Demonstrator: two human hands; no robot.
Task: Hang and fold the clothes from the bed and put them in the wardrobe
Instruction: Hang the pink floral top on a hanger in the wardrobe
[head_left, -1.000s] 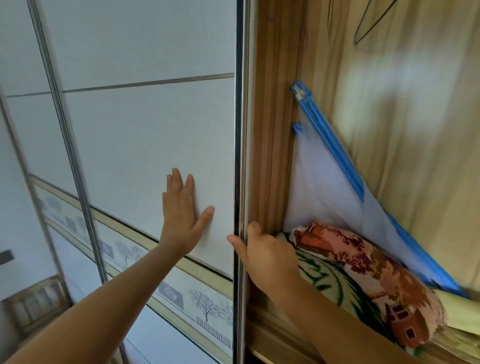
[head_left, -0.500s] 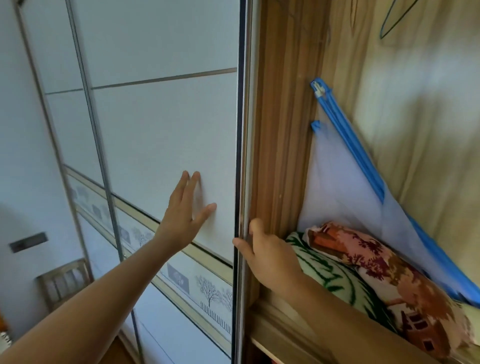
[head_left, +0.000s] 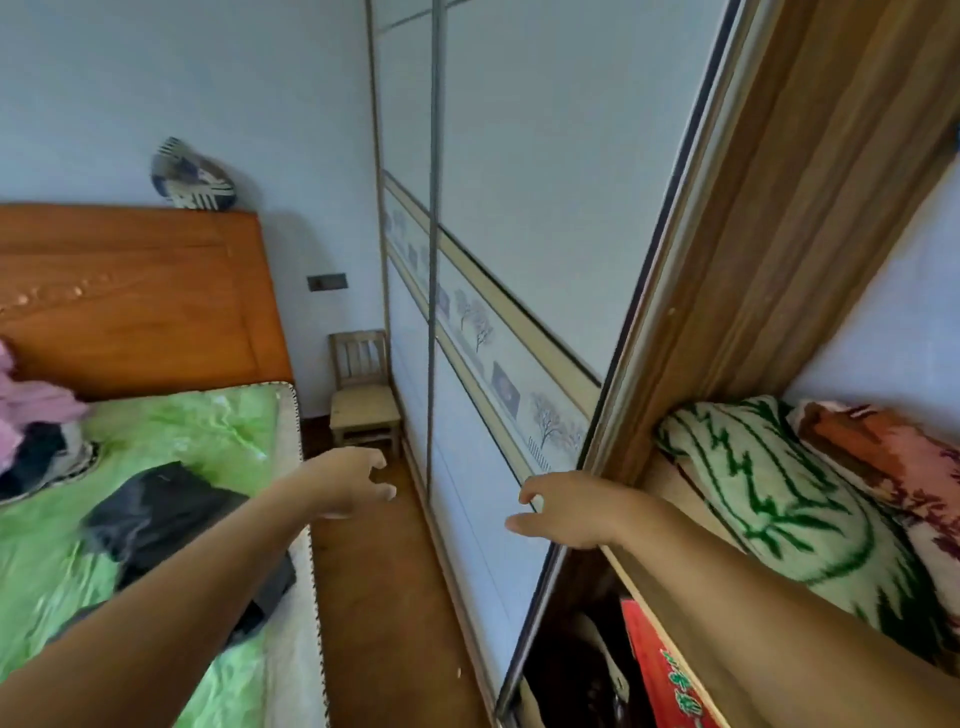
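Observation:
A white sliding wardrobe door (head_left: 545, 208) runs up the middle, with the open wooden wardrobe (head_left: 789, 218) to its right. My right hand (head_left: 566, 512) hovers just off the door's edge, fingers loosely curled, holding nothing. My left hand (head_left: 348, 480) hangs in the air over the gap between bed and wardrobe, fingers apart and empty. On the green bed sheet (head_left: 197, 431) lie a dark garment (head_left: 161, 512) and, at the far left, a heap of pink and dark clothes (head_left: 31, 426).
Folded patterned blankets (head_left: 769, 499) fill the wardrobe shelf, with a red box (head_left: 660, 670) below it. A small wooden chair (head_left: 363, 395) stands in the corner beyond the wooden floor strip (head_left: 379, 597). An orange headboard (head_left: 135, 296) backs the bed, with a striped object (head_left: 192, 182) on top.
Both hands have come off the sliding door and dropped lower. My view has swung left and down, so the bed, clothes and chair are now visible.

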